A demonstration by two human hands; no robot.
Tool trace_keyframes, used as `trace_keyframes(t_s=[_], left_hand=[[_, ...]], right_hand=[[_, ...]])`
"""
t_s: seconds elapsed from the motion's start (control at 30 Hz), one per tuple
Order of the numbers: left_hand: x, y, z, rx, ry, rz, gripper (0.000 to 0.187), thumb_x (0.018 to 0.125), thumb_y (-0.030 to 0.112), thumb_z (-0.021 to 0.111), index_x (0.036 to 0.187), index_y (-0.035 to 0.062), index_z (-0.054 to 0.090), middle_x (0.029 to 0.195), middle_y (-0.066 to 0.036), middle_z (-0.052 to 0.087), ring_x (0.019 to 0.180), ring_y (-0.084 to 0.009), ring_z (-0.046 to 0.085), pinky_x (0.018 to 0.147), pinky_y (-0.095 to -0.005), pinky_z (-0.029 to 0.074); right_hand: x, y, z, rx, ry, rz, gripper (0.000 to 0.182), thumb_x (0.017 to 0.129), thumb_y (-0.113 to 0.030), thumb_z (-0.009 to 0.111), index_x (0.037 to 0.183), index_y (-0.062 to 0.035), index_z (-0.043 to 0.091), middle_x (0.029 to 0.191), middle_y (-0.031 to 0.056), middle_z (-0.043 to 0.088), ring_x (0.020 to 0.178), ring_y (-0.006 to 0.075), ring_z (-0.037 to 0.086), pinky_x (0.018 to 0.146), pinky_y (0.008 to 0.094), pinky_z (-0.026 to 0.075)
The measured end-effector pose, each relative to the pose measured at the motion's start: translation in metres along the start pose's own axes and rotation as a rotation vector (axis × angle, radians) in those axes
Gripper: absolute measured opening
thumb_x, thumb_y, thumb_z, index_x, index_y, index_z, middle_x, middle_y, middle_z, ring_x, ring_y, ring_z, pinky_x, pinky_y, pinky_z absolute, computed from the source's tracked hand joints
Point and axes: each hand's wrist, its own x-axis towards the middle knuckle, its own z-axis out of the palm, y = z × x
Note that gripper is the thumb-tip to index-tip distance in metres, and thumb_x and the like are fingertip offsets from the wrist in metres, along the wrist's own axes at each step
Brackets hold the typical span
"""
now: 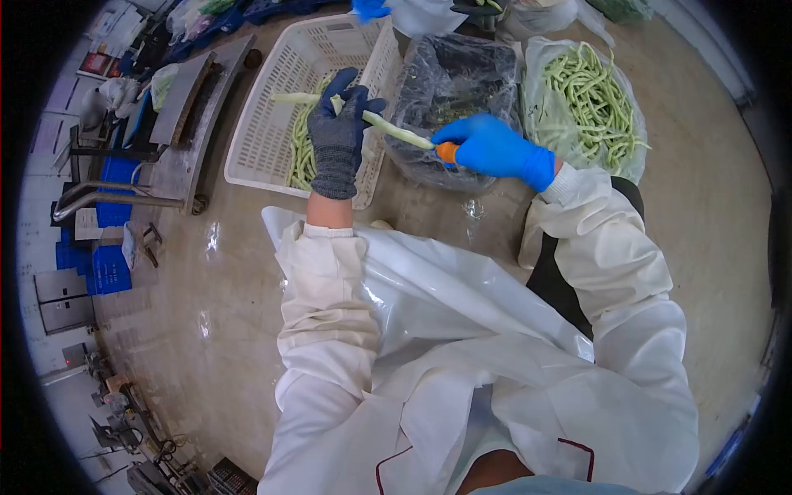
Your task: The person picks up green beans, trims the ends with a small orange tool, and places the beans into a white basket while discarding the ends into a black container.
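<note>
My left hand point(337, 136), in a dark grey knit glove, is closed around a long pale green bean point(398, 132) over the white crate. The bean sticks out on both sides of the glove, and its right end reaches my right hand. My right hand point(497, 150), in a blue glove, grips a small orange-handled tool point(447, 152) at that end; its blade, if any, cannot be made out. Below my left hand, more green beans point(302, 157) lie in the white perforated crate point(244, 153). A bin lined with clear plastic point(452, 70) stands beneath the gap between my hands.
On the right, an open plastic bag point(540, 124) holds a heap of green beans point(586, 95). A metal cart point(202, 124) stands at the left. Part of another person's blue glove point(371, 8) shows at the top edge. My white apron point(429, 280) spreads over my lap.
</note>
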Motion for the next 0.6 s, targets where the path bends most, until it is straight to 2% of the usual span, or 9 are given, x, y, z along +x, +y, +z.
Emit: trace_keyframes(t_s=[0.13,0.23,0.33,0.4,0.43,0.5,0.53,0.57,0.6], left_hand=[[-0.001,0.000,0.002,0.040,-0.018,-0.028,0.037,0.088,0.001,0.058,0.124,0.0032,0.055,0.096,-0.012,0.062,0.076,-0.0229,0.068,0.065,-0.0300,0.057],[-0.001,-0.001,0.002,0.143,-0.085,-0.068,0.038,0.087,0.001,0.058,0.125,0.0048,0.056,0.097,-0.012,0.063,0.073,-0.0201,0.067,0.064,-0.0281,0.057],[0.000,-0.011,0.000,0.272,-0.269,-0.059,0.038,0.088,0.001,0.056,0.126,0.0047,0.055,0.100,-0.011,0.064,0.067,-0.0164,0.065,0.061,-0.0270,0.056],[-0.004,-0.011,0.004,0.348,-0.384,0.005,0.036,0.090,0.003,0.054,0.125,0.0036,0.056,0.102,-0.009,0.065,0.062,-0.0125,0.061,0.058,-0.0257,0.053],[-0.009,-0.007,0.003,0.370,-0.450,-0.032,0.035,0.090,0.003,0.054,0.125,0.0036,0.057,0.102,-0.008,0.065,0.061,-0.0119,0.060,0.057,-0.0253,0.052],[-0.013,-0.001,0.000,0.411,-0.579,-0.098,0.034,0.090,0.004,0.055,0.123,0.0034,0.058,0.102,-0.008,0.066,0.060,-0.0107,0.059,0.056,-0.0246,0.051],[-0.014,-0.011,-0.006,0.417,-0.578,-0.195,0.031,0.088,0.009,0.061,0.119,0.0064,0.063,0.091,-0.002,0.067,0.063,-0.0072,0.053,0.057,-0.0226,0.046],[-0.018,-0.003,-0.002,0.370,-0.609,-0.211,0.031,0.088,0.010,0.062,0.118,0.0062,0.063,0.090,-0.002,0.066,0.063,-0.0073,0.053,0.057,-0.0227,0.046],[-0.026,0.009,0.005,0.323,-0.639,-0.227,0.031,0.087,0.011,0.063,0.118,0.0061,0.063,0.088,-0.002,0.066,0.062,-0.0075,0.053,0.056,-0.0228,0.046]], right_hand=[[-0.001,0.006,0.022,-0.375,0.182,-0.264,0.016,0.080,-0.014,0.059,0.088,-0.0029,0.067,0.077,0.0149,0.064,0.071,0.0323,0.061,0.066,0.0398,0.049],[-0.002,0.003,0.028,-0.562,0.070,-0.416,0.012,0.072,-0.015,0.060,0.073,-0.0039,0.064,0.068,0.0188,0.059,0.067,0.0346,0.061,0.062,0.0455,0.048],[-0.007,-0.003,0.041,-0.597,0.049,-0.619,0.012,0.069,-0.015,0.062,0.073,-0.0038,0.064,0.070,0.0203,0.059,0.064,0.0364,0.060,0.059,0.0445,0.048],[-0.002,0.002,0.034,-0.654,0.146,-0.520,0.012,0.069,-0.015,0.062,0.073,-0.0040,0.063,0.072,0.0195,0.060,0.064,0.0365,0.060,0.057,0.0438,0.048],[0.001,0.003,0.026,-0.683,0.193,-0.467,0.012,0.069,-0.015,0.062,0.073,-0.0042,0.063,0.073,0.0192,0.061,0.064,0.0365,0.059,0.057,0.0435,0.047],[0.007,0.008,-0.015,-0.710,0.435,-0.369,0.008,0.071,-0.013,0.060,0.073,-0.0053,0.063,0.075,0.0172,0.062,0.067,0.0351,0.061,0.059,0.0434,0.049],[0.008,0.018,-0.032,-0.656,0.602,-0.288,0.010,0.073,-0.014,0.060,0.078,-0.0061,0.065,0.077,0.0169,0.062,0.069,0.0350,0.062,0.062,0.0426,0.050],[0.008,0.029,-0.049,-0.596,0.768,-0.206,0.013,0.075,-0.014,0.060,0.083,-0.0068,0.067,0.079,0.0166,0.063,0.072,0.0348,0.062,0.065,0.0419,0.051],[0.009,0.043,-0.065,-0.540,0.819,-0.177,0.015,0.076,-0.014,0.060,0.087,-0.0078,0.068,0.081,0.0169,0.063,0.075,0.0349,0.063,0.067,0.0412,0.051]])
